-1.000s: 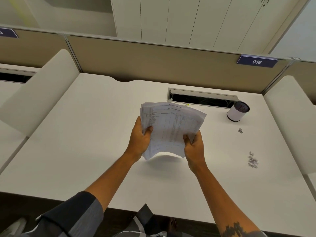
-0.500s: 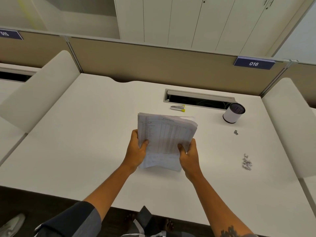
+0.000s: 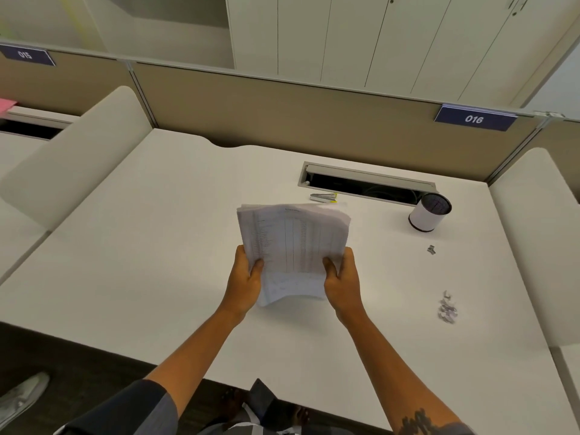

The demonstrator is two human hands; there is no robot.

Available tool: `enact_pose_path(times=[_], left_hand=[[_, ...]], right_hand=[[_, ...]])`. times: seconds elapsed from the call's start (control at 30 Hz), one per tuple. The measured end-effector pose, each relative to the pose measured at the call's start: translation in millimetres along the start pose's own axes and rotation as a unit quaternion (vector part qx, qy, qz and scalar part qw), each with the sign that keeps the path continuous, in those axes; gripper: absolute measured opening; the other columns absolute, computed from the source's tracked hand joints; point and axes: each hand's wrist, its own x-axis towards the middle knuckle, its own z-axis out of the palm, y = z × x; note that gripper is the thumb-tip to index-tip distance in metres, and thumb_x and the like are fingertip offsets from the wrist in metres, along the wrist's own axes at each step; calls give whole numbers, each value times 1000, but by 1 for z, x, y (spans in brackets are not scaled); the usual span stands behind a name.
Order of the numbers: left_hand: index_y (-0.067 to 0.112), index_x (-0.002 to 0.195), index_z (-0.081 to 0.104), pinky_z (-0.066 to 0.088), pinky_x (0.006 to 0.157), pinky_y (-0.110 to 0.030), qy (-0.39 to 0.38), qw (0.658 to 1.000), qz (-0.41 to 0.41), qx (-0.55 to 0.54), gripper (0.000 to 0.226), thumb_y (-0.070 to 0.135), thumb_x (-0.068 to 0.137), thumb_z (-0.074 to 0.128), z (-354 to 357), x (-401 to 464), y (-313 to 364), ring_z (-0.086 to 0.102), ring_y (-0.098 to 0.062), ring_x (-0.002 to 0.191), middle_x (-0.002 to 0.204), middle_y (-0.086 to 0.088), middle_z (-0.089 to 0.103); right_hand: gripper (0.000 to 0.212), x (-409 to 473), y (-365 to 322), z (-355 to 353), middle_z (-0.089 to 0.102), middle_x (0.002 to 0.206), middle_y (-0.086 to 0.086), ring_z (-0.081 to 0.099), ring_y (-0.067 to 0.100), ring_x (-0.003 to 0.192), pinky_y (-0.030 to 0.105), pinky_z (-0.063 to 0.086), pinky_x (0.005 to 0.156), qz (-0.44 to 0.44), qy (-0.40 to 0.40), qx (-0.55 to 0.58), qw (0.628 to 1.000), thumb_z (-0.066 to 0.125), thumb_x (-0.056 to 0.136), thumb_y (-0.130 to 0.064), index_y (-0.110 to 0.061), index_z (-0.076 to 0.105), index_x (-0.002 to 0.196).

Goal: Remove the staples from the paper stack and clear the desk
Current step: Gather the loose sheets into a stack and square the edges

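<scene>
The paper stack (image 3: 293, 246) is held above the middle of the desk (image 3: 141, 246), a little toward the near edge, upright and tilted away from the person. The left hand (image 3: 244, 282) grips its lower left side and the right hand (image 3: 342, 282) its lower right side, each with the thumb curled over the printed front sheet and the fingers behind, out of sight. The bottom edge bows upward between the two hands, and the top edges fan out unevenly, so the sheets appear loose rather than bound, though the view is too soft to say whether any staple remains.

Judging by that bow, the stack is light and limp: it bends wherever it is unsupported, and smooth sheets will likely slide against one another and splay if the pinch slackens. A hold on both long sides low down, as here, suits tapping the bottom edge square on the desk; carrying it one-handed would call for a firm pinch across the full thickness near a corner, or a palm flat underneath.

A stapler or staple remover (image 3: 323, 197) lies near the far edge beside the cable slot (image 3: 367, 185). The cylindrical cup (image 3: 429, 216) stands toward the far right corner, a single bent staple (image 3: 432, 249) lies nearer than it, and a small heap of pulled staples (image 3: 447, 307) sits by the right edge.
</scene>
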Motion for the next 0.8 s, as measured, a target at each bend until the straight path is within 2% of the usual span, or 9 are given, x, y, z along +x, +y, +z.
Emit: enact_pose_path(times=[0.13,0.27,0.37,0.47,0.53,0.67,0.8], left_hand=[[22,133,45,61,91,-24,4,998,-40,-38,31,19,105,59,-11,2,7,64,-9,118,129,7,62],[17,136,50,64,89,-40,29,993,-76,-85,41,17,100,68,-41,15,7,72,-20,113,127,-3,69],[19,133,56,65,79,-34,15,993,-114,-7,31,20,102,65,-57,23,3,73,-24,108,122,-4,71],[18,131,60,64,70,-27,-55,983,-142,98,28,23,103,63,-64,29,-8,77,-20,96,120,-3,74],[17,130,63,63,68,-26,-87,976,-156,127,28,25,103,63,-65,31,-15,79,-19,89,120,-2,75],[16,129,63,65,70,-32,-125,963,-198,137,24,24,108,54,-66,42,-23,81,-21,86,118,-1,76],[13,124,66,65,69,-33,-139,951,-244,132,21,17,109,52,-68,57,-30,81,-23,81,110,-2,78]], right_hand=[[13,31,-14,-12,63,108,-2,63,12,97,31,55,80,-11,-53,-78,995,52,105,-7,-15,52,116],[15,65,-29,-17,63,114,5,64,26,103,46,58,89,13,-160,-211,964,53,104,-11,-16,52,118],[19,85,-35,-11,63,117,6,62,30,106,54,54,96,27,-218,-295,930,54,103,-14,-19,51,121],[23,104,-37,-2,63,115,8,59,31,106,50,44,102,33,-259,-358,896,53,101,-8,-16,50,123],[27,115,-37,5,64,117,10,58,31,107,46,35,101,29,-285,-392,874,51,99,-5,-15,50,124],[32,139,-30,22,64,116,5,57,28,105,51,27,112,16,-315,-445,838,52,98,-4,-19,48,125],[27,162,-24,37,63,105,2,56,28,98,51,26,111,6,-337,-486,806,51,94,-2,-19,46,114]])
